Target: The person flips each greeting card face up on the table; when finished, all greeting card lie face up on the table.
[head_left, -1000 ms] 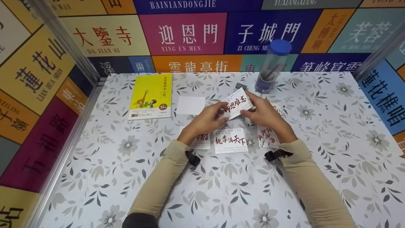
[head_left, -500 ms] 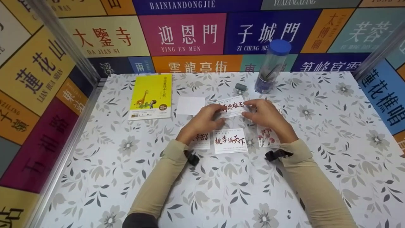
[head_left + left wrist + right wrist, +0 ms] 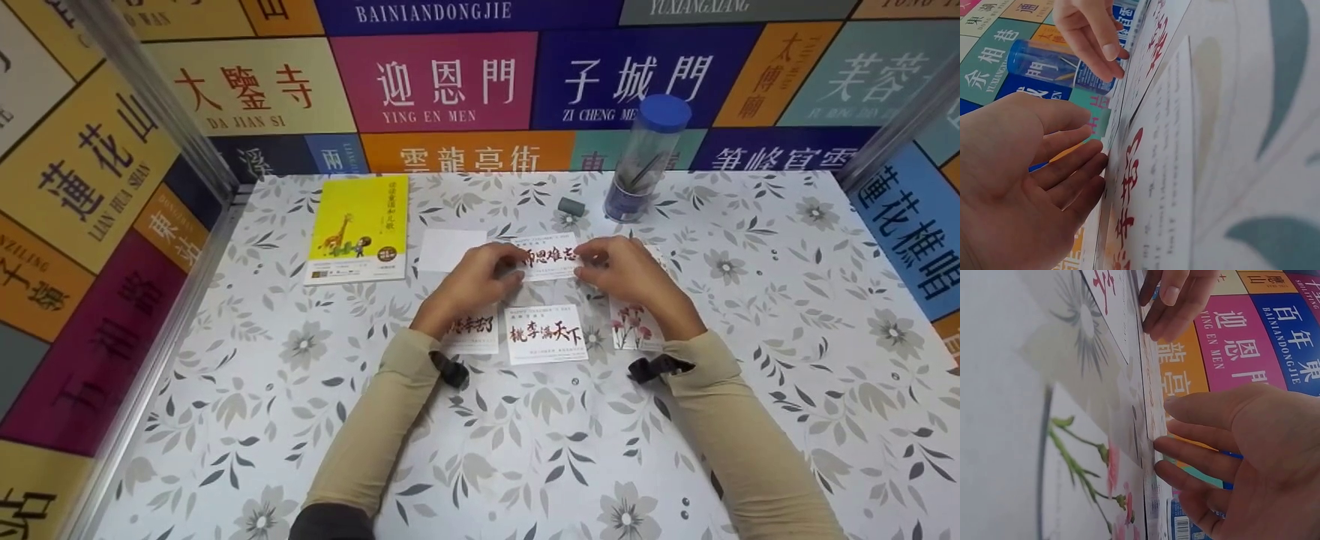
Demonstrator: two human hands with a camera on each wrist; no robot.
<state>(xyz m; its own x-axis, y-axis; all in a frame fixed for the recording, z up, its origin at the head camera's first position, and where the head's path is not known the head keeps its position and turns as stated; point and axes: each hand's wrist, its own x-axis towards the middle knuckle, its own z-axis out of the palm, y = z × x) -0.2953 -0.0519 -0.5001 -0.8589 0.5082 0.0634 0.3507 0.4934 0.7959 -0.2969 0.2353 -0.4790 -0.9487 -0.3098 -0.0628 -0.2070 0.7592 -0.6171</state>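
Observation:
A white card with red Chinese characters (image 3: 550, 257) lies flat on the flowered table, between my two hands. My left hand (image 3: 480, 279) is at its left edge, fingers loosely bent, fingertips right at the card. From the other side my right hand (image 3: 626, 270) meets the right edge with extended fingertips. Nearer to me lie another lettered card (image 3: 549, 334) and, partly under my left wrist, a third lettered card (image 3: 480, 337). A card with pink flowers (image 3: 634, 326) sits beside my right wrist; one more flowered card is mostly hidden behind that hand.
A blank white card (image 3: 451, 250) lies left of the hands, with a yellow book (image 3: 358, 229) beyond it. Toward the back stand a clear bottle with a blue lid (image 3: 649, 157) and a small grey cylinder (image 3: 571, 206). Lettered panels (image 3: 435, 79) wall the table in.
The card, held tilted in both hands a second ago, now lies flat and squared on the table. Both hands have loosened from it, and the grey cylinder has come into full view.

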